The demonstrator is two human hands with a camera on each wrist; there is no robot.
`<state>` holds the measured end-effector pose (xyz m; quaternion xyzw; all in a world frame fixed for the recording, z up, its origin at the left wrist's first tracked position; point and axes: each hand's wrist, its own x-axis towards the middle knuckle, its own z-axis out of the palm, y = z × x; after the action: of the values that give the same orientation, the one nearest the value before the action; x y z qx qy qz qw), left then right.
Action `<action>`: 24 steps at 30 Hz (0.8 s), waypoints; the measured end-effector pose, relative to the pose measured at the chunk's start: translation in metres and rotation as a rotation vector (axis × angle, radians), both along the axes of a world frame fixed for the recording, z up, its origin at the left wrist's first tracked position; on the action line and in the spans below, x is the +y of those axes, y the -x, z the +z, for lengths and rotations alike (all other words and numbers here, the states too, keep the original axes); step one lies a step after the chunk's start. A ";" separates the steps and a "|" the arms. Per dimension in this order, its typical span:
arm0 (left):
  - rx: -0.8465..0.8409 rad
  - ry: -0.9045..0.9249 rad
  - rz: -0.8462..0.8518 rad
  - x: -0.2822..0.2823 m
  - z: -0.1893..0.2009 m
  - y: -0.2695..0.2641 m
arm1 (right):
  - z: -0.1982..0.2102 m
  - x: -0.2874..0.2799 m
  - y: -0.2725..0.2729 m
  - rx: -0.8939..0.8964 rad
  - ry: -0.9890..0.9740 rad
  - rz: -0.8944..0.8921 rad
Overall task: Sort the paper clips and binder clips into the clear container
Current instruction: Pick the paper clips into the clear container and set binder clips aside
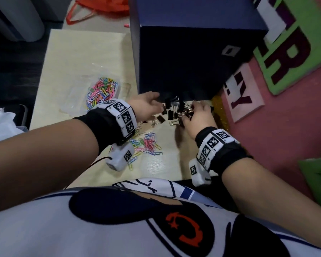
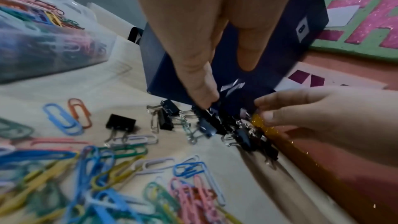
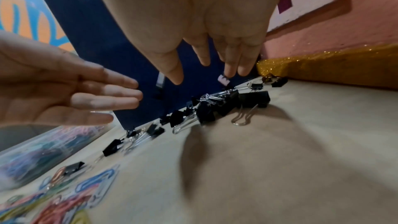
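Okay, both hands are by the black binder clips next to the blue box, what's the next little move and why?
Probably cup both hands together around the black metal binder clips: the left hand and right hand flank the pile with straight fingers, gripping nothing, and the clear plastic container holds only coloured paper clips.

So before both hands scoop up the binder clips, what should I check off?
1. Left hand free, fingers straight: ok.
2. Right hand free over the black binder clips: ok in the right wrist view.
3. Binder clips gathered against the dark blue box: mostly ok; a few stray.
4. Clear container within reach, open: ok.
5. Compartment free for binder clips: cannot tell.
6. Loose coloured paper clips mixed into the pile: cannot tell.
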<state>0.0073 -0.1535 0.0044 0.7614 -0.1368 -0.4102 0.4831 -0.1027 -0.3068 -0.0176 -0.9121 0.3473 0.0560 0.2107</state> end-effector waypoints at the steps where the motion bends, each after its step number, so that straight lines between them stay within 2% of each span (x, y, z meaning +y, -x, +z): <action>1: -0.044 -0.026 -0.048 0.000 -0.001 -0.002 | -0.002 0.000 0.001 0.015 0.024 0.017; 3: -0.166 -0.115 -0.117 0.007 -0.005 -0.005 | -0.006 0.004 0.001 0.022 0.077 0.083; 5: -0.359 -0.249 -0.167 0.017 -0.009 -0.006 | -0.008 0.012 0.001 0.004 0.087 0.181; 8: -0.679 -0.497 -0.463 0.031 -0.018 -0.005 | -0.013 0.028 -0.002 -0.022 0.049 0.411; 11: -0.827 -0.630 -0.682 0.041 -0.026 -0.002 | -0.015 0.042 -0.009 0.055 0.049 0.626; 14: -0.862 -0.656 -0.655 0.047 -0.030 -0.001 | -0.016 0.047 -0.014 0.157 0.116 0.674; 21: -0.806 -0.647 -0.627 0.052 -0.029 -0.005 | -0.010 0.044 -0.025 0.288 0.201 0.542; 24: -0.791 -0.635 -0.628 0.053 -0.029 -0.004 | -0.009 0.051 -0.029 0.256 0.177 0.575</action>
<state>0.0116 -0.1003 -0.0243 0.8866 -0.3956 -0.2395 -0.0005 -0.0738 -0.2558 -0.0263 -0.9731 0.1027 0.1971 0.0606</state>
